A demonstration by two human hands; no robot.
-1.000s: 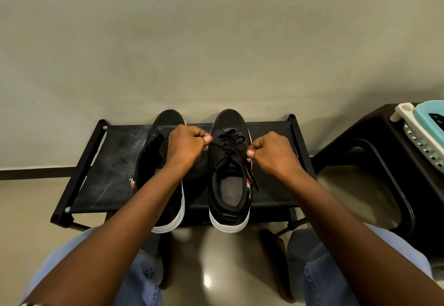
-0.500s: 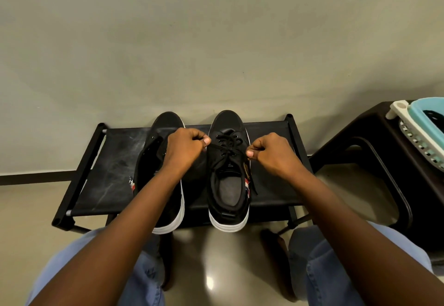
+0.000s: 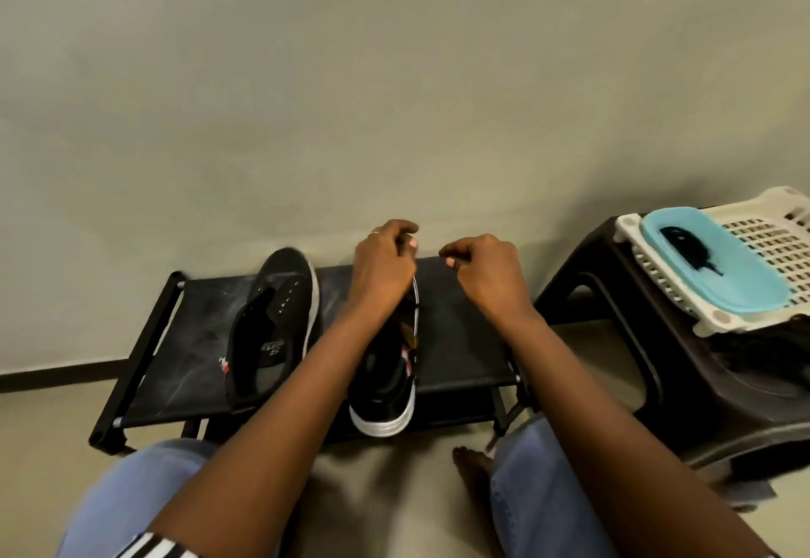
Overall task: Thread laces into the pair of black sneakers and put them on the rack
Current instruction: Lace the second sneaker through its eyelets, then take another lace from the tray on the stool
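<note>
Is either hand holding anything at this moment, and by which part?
Cannot tell for sure. Both the left hand and right hand are curled as if pinching lace ends above the right sneaker, but no lace is visible.

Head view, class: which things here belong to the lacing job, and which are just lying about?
Job: left sneaker; right sneaker; rack; left hand; right hand.
Lying about: dark stool; white basket; blue lid.
</note>
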